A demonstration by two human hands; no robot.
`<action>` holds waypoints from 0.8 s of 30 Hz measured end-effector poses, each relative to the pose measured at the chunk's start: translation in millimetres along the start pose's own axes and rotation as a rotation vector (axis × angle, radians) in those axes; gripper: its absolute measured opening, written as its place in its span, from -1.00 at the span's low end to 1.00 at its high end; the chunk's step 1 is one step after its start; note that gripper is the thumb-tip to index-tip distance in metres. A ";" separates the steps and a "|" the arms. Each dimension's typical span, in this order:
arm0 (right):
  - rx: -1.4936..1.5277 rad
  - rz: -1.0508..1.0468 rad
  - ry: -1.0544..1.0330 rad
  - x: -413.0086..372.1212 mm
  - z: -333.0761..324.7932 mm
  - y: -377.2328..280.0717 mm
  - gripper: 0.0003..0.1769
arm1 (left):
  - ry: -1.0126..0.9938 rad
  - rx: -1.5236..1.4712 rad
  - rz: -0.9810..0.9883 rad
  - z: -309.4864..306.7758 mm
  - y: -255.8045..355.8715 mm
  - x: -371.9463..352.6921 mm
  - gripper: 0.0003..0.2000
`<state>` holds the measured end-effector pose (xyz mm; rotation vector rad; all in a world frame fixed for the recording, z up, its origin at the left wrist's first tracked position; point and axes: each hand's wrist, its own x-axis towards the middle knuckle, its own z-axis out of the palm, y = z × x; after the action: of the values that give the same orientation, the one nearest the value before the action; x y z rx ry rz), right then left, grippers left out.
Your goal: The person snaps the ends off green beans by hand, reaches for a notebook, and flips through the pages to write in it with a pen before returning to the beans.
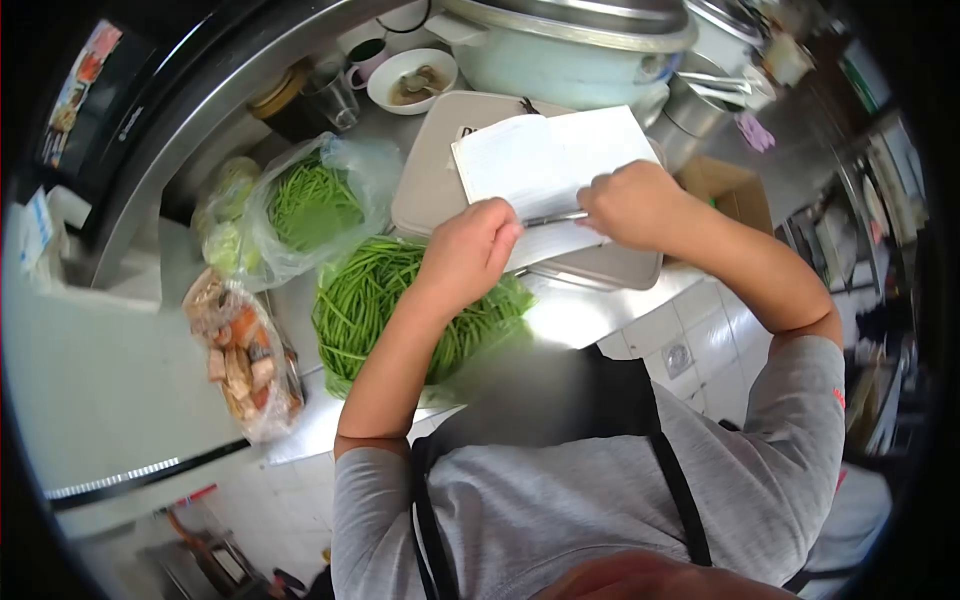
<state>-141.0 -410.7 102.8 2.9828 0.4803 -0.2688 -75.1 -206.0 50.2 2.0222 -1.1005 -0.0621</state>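
Note:
An open notebook (555, 155) with white pages lies on a beige lidded box (430, 165). Over its lower part, a slim dark-and-silver pen (555, 218) spans the gap between my two hands. My left hand (470, 248) is closed, with thumb and fingers at one end of the pen. The other end is in the closed fingers of my right hand (632, 205). Just below my left forearm is a large open bag of long green beans (370, 310).
Another bag of green vegetables (310, 205) and a bag of orange-brown pieces (245, 365) sit at left. Behind stand a bowl with a spoon (412, 80), a mug (367, 62), a glass (332, 95) and a big lidded pot (560, 55). A cardboard box (730, 195) is at right.

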 end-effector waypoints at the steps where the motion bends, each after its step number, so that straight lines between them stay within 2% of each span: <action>1: 0.034 0.049 -0.067 -1.0 0.2 -17.5 -0.65 | -0.081 0.020 0.058 -8.4 -2.8 -5.9 -0.90; 3: 0.091 0.126 -0.210 -1.0 6.1 -54.4 -0.63 | -0.196 0.016 0.081 -25.0 -12.7 -23.4 -0.86; 4: 0.142 0.155 -0.154 1.5 19.0 -65.1 -0.62 | -0.245 0.013 0.079 -31.0 -17.0 -34.5 -0.83; 6: 0.255 0.179 -0.032 11.8 45.4 -90.7 -0.60 | -0.153 -0.113 0.057 -49.6 -19.6 -52.3 -0.74; 7: 0.320 0.306 0.018 16.5 45.4 -88.7 -0.58 | -0.110 -0.173 0.036 -54.5 -21.1 -52.9 -0.69; 9: 0.559 0.586 0.233 19.4 56.1 -59.0 -0.59 | 0.337 -0.019 0.134 -56.6 -48.8 -45.1 -0.58; 10: 0.522 0.609 0.372 19.6 64.5 -35.0 -0.60 | 0.415 -0.030 0.084 -67.9 -60.7 -45.6 -0.58; 11: 0.446 0.759 0.418 20.2 60.4 -21.9 -0.60 | 0.394 -0.115 0.030 -76.5 -72.4 -48.0 -0.61; 12: 0.437 0.783 0.529 19.4 75.1 -0.8 -0.62 | 0.370 -0.202 -0.027 -81.9 -81.5 -56.1 -0.63; 13: 0.406 0.895 0.493 19.8 72.9 0.6 -0.62 | 0.265 -0.237 -0.130 -84.4 -89.0 -68.1 -0.65; 15: 0.226 0.902 0.347 21.0 100.5 8.9 -0.61 | 0.060 -0.311 -0.321 -82.3 -104.5 -86.4 -0.69; 16: 0.134 0.903 0.282 24.1 111.8 14.9 -0.60 | 0.039 -0.284 -0.344 -75.2 -110.7 -95.5 -0.72; 17: 0.111 0.990 0.264 29.3 101.6 2.9 -0.63 | 0.014 -0.254 -0.364 -64.6 -117.0 -107.2 -0.74; 20: 0.114 0.708 0.643 43.9 76.2 -42.0 -0.72 | -0.127 -0.086 -0.369 -44.4 -120.4 -123.9 -0.79; 22: 0.623 0.548 0.737 64.9 64.0 -105.8 -0.82 | -0.135 0.024 -0.378 -28.5 -123.0 -124.5 -0.80; 23: 0.638 0.428 0.683 73.2 64.4 -145.4 -0.83 | -0.128 0.066 -0.383 -20.1 -127.0 -126.4 -0.80; 24: 0.497 0.373 0.530 81.8 67.7 -176.7 -0.80 | -0.121 0.108 -0.386 -15.1 -129.7 -129.1 -0.80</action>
<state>-131.8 -228.4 7.1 3.5280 -0.1476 0.5240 -60.7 -66.2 -68.0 2.3306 -0.7840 -0.3327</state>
